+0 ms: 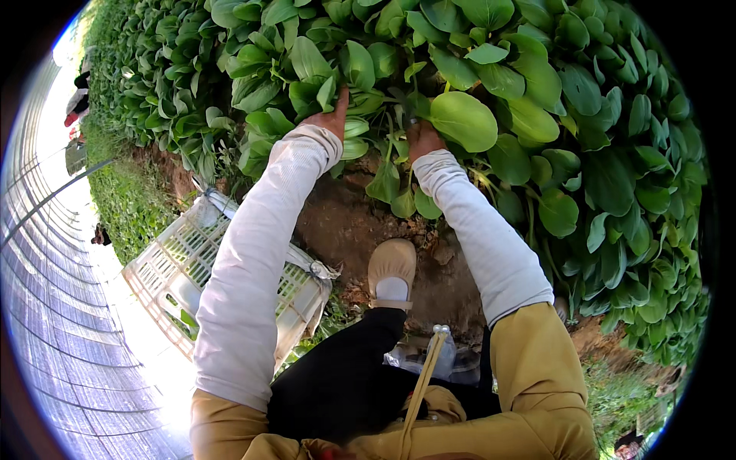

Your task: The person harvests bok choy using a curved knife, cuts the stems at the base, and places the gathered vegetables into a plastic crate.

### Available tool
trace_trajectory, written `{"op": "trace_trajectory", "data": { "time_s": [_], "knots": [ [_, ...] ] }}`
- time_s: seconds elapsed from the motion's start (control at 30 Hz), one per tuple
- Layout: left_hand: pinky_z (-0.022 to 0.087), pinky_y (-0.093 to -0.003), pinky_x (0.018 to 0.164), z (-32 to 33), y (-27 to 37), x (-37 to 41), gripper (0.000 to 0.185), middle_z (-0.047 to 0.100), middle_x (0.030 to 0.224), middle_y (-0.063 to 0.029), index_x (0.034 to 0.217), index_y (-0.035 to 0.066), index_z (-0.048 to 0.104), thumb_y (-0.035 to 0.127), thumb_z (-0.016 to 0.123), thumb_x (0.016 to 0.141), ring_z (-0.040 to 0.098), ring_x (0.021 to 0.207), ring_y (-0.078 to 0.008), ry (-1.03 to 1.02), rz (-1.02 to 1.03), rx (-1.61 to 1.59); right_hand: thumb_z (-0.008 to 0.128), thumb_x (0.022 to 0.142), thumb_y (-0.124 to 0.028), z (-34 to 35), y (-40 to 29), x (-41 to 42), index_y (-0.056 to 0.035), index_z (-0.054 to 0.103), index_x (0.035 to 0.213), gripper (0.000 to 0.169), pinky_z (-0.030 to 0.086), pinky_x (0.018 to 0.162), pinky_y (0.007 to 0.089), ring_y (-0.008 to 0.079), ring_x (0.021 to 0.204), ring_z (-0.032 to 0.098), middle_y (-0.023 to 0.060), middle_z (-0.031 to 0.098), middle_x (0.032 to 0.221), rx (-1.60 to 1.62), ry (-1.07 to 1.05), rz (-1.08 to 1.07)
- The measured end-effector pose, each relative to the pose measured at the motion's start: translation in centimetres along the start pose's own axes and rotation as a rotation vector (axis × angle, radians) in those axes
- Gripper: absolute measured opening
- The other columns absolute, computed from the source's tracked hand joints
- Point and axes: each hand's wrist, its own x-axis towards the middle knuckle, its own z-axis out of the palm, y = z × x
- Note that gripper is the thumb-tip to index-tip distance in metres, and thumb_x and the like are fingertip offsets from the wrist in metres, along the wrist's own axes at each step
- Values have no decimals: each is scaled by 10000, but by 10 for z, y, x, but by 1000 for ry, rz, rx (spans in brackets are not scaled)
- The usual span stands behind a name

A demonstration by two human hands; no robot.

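Dense leafy greens with pale stalks, looking like bok choy (310, 60), fill the bed in front of me. My left hand (332, 118) reaches into one plant among the leaves, its index finger extended along them; the other fingers are hidden. To its right, my right hand (422, 138) is curled low among the stems, beside a large yellow-green leaf (463, 122). A small dark grey thing, blurred, shows at its fingers; I cannot tell what it is or whether the hand holds it. Both forearms wear white sleeves.
A white plastic crate (172, 253), tied with strips, stands at my left with a few leaves visible inside. My beige shoe (392, 270) is on the bare soil (339, 224). Clear plastic (443, 359) lies between my legs. A hooped cover (63, 310) rises at far left.
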Motion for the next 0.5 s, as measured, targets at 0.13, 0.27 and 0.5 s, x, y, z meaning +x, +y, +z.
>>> {"op": "trace_trajectory", "data": {
  "time_s": [0.13, 0.27, 0.5],
  "knots": [
    [382, -351, 839, 0, -18, 12, 1094, 421, 1111, -261, 1289, 161, -69, 3, 670, 498, 443, 1019, -344, -68, -9, -11, 423, 777, -252, 14, 9, 9, -60, 390, 1073, 354, 393, 683, 455, 416, 768, 494, 244, 525, 829, 3, 17, -150],
    [403, -350, 802, 16, -29, 9, 1007, 424, 1116, -241, 1293, 150, -31, -16, 612, 536, 453, 1008, -336, -67, 42, 28, 471, 767, -198, 16, 14, 21, -96, 337, 1102, 375, 423, 646, 438, 350, 734, 540, 166, 563, 850, -279, -151, -23],
    [419, -369, 759, 40, -28, -3, 917, 436, 1087, -250, 1291, 115, 2, 1, 563, 574, 482, 953, -342, 76, 53, 25, 471, 766, -219, 47, 46, 37, -74, 377, 991, 284, 429, 601, 434, 340, 695, 545, 158, 564, 822, 219, 42, -208]
  ]
}}
